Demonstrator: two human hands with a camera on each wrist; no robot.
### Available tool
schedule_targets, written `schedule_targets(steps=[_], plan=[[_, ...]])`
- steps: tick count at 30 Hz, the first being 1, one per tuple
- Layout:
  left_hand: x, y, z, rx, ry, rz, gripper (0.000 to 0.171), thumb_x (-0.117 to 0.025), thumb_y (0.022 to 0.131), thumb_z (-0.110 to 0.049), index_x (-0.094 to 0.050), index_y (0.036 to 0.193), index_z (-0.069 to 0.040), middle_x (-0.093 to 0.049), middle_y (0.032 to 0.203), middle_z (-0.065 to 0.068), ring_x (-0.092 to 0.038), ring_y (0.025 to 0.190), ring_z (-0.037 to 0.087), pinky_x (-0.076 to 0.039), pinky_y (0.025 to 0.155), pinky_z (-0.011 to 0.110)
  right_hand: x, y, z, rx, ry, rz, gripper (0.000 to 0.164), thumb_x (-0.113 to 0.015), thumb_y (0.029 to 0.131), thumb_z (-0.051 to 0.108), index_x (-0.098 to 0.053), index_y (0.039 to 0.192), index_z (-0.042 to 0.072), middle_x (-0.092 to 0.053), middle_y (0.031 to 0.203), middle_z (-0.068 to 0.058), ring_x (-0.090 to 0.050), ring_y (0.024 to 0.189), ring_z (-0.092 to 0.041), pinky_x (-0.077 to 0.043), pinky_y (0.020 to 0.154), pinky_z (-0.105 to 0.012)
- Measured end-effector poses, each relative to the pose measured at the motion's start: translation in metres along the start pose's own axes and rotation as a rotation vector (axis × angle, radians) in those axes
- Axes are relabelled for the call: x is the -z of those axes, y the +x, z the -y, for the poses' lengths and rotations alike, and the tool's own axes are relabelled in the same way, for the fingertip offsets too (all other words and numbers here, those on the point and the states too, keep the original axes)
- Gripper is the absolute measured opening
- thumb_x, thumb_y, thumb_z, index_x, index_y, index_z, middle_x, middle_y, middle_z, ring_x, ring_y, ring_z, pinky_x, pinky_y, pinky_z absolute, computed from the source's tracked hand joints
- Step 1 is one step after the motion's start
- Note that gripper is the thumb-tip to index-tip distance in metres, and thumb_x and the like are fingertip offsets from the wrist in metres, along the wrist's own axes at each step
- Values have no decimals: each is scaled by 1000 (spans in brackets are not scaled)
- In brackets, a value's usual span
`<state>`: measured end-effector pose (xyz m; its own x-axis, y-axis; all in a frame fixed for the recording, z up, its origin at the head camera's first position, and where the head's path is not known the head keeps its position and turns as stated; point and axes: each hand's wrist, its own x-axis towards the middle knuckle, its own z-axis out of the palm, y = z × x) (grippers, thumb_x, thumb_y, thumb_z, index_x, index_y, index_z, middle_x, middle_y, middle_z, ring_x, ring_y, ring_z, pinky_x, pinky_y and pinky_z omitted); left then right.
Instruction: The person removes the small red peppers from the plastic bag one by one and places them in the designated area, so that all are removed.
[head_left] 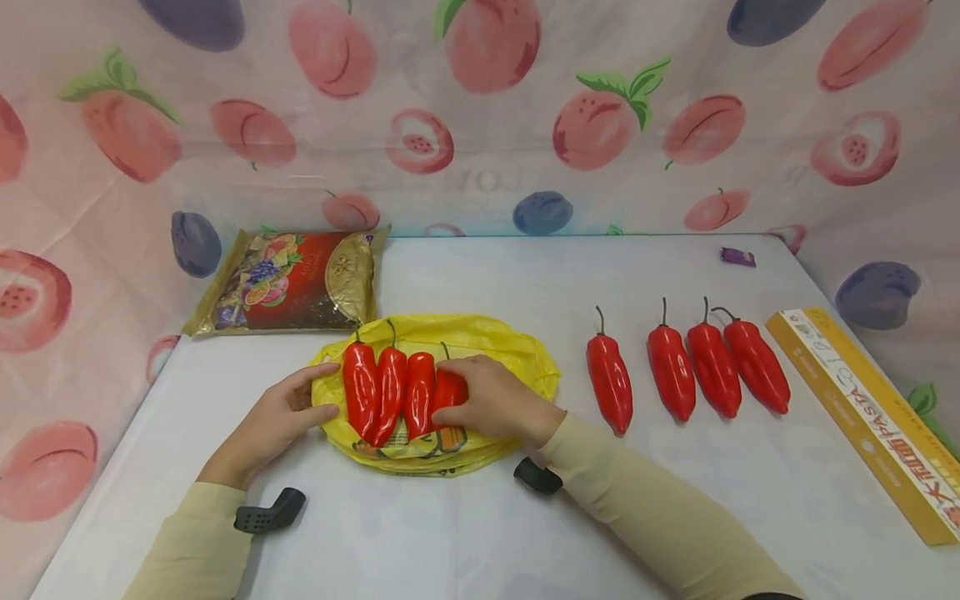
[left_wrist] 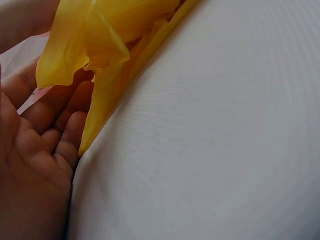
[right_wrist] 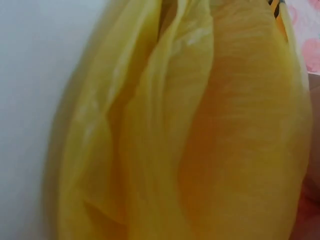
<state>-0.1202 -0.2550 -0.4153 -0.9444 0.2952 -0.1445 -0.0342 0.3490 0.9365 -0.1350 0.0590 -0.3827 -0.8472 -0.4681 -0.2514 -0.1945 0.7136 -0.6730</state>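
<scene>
Pepper [head_left: 447, 390] in bag [head_left: 534, 367] is being pinched by right hand [head_left: 495, 398]
Bag's edge is being touched by loosely spread left hand [head_left: 272, 419].

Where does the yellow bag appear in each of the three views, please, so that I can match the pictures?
Head: the yellow bag lies just left of and below the middle.
Left wrist: it is in the upper left, reaching the top edge.
Right wrist: it fills most of the picture, from top to bottom.
Shared landmark: the white table, which shows in all three views.
</scene>
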Motion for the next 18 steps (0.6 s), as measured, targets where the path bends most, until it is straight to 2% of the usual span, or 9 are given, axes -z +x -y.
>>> schedule_targets(steps=[6, 12, 18], plan=[[0, 0, -1, 2, 13, -2, 64, -69, 93, -10, -40, 149, 3, -33, 155, 25, -33, 142, 41, -40, 96, 11, 0, 1, -1, 6, 19, 4, 72, -78, 87, 39, -49, 148, 15, -60, 117, -2, -51, 107, -18, -52, 81, -25], [-2, -1, -3, -17, 8, -9, 62, -68, 93, -6, -40, 147, 6, -35, 154, 26, -33, 140, 43, -41, 96, 11, 3, 3, -2, 6, 11, 9, 70, -77, 88, 36, -49, 149, 15, -60, 124, -3, -52, 109, -19, -51, 87, -29], [-2, -1, -3, -5, 16, -3, 63, -69, 94, -9, -40, 148, 4, -33, 155, 25, -32, 142, 41, -40, 96, 12, 6, 3, -5, -49, 39, 4, 68, -77, 89, 33, -49, 149, 17, -58, 128, -3, -49, 113, -21, -54, 84, -30]])
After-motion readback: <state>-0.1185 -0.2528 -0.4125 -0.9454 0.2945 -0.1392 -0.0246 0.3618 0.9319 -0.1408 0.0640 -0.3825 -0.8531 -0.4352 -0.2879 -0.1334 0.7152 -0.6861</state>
